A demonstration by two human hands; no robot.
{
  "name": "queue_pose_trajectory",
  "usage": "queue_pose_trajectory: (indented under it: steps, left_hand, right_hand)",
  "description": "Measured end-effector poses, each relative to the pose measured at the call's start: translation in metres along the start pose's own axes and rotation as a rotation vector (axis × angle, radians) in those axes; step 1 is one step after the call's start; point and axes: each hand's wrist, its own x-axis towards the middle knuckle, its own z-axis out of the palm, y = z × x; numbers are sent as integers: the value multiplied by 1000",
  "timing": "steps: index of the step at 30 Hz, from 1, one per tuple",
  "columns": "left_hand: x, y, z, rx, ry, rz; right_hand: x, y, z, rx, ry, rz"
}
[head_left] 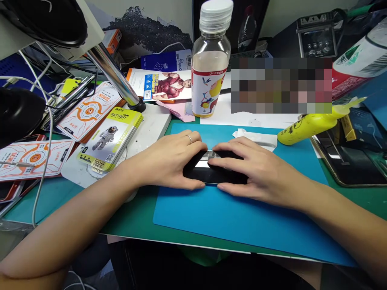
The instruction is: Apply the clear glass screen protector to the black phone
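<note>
A dark smartphone [223, 176] lies sideways on the blue work mat [193, 213], its black face turned up and reflecting light. My left hand [178, 161], with a ring on one finger, grips the phone's left end, thumb along the near edge and fingers at the far edge. At the right end, my right hand [250, 169] holds it the same way, one fingertip resting on the glass. Both palms cover the phone's ends. Just behind the right hand lies a crumpled white strip [256, 139], perhaps tissue or film.
A drink bottle [210, 76] stands behind the mat. To the right are a yellow squeeze bottle [305, 128] with a thin nozzle and another phone [347, 165]. A battery package [111, 133], screen boxes [90, 110] and a metal lamp post [116, 74] crowd the left. White cables hang there.
</note>
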Motion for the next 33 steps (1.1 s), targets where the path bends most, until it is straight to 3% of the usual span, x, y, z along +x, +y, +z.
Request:
queue_pose_trajectory:
  steps: [7,12,20,24,29,33]
  left_hand:
    - [-2,0,-2,-5,9,8]
    - [-2,-4,0,-42,63,12]
    - [0,-8,-2,-192,150,-217]
    - [1,-4,-2,-306,263,-233]
    - [0,-1,3,-610,470,-248]
    - [0,-5,9,-664,566,-154]
  right_hand:
    - [-2,2,-3,27,5,4]
    - [-5,6,-7,15,86,-18]
    - [-5,9,-10,28,164,112]
    - [-6,8,-12,109,186,173]
    - [-6,5,-14,271,195,348]
    - [-5,3,-11,271,182,337]
